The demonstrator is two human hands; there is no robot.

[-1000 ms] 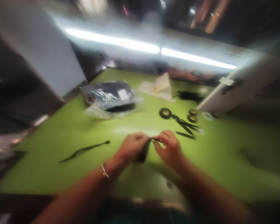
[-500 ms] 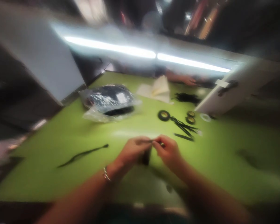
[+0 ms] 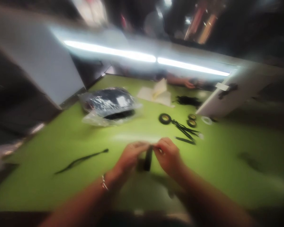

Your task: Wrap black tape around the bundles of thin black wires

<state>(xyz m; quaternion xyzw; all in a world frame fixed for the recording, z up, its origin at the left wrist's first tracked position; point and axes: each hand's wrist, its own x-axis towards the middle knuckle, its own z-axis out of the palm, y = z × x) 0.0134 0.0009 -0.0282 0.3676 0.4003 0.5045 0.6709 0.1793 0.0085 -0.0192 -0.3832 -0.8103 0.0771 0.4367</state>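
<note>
Over the front middle of the green table, my left hand (image 3: 132,154) and my right hand (image 3: 168,153) meet with fingertips pinched close together. Between them hangs a dark, flat strip (image 3: 148,159), its top end at the fingers of both hands. Blur hides what the strip is made of and exactly how each finger grips it. To the left of my left hand lies a thin black cable-like piece (image 3: 82,159) with a small knob at one end. Beyond my right hand is a bunch of black strips (image 3: 183,127) beside a black tape roll (image 3: 165,119).
A clear plastic bag of dark goods (image 3: 111,102) lies at the back left. Small tape rolls (image 3: 191,123), a white ring (image 3: 206,120), folded paper (image 3: 158,94) and a black bundle (image 3: 186,100) are further back. Another person's hand (image 3: 189,83) shows beneath the lamp (image 3: 109,52).
The dark strip between my hands now shows more of its length, hanging below the fingertips. My fingers have shifted slightly apart. The whole view has moved a little.
</note>
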